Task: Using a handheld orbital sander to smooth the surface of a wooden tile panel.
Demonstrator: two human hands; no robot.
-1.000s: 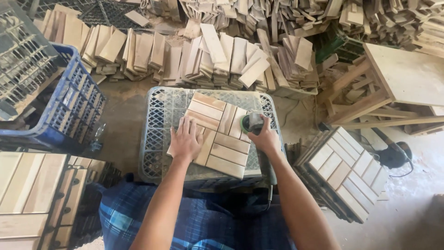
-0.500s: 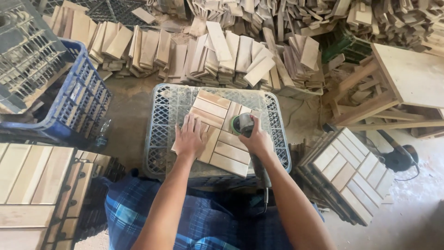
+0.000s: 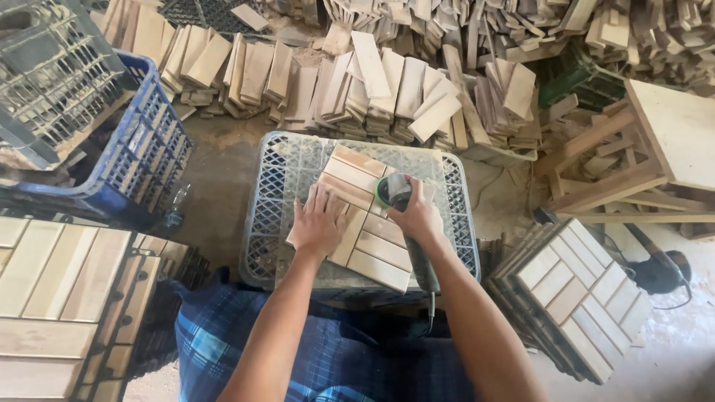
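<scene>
left hand [image 3: 319, 223] flat on wooden tile [image 3: 366, 216], fingers spread | right hand [image 3: 418, 217] fingers clamped on sander [image 3: 395, 192] | tile looks stiff, light; hold by edges, on grey crate [image 3: 272, 201]

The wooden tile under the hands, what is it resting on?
The wooden tile lies on an upturned grey plastic crate. Left hand presses it flat; right hand holds the sander. Inside the crate is hidden.
</scene>
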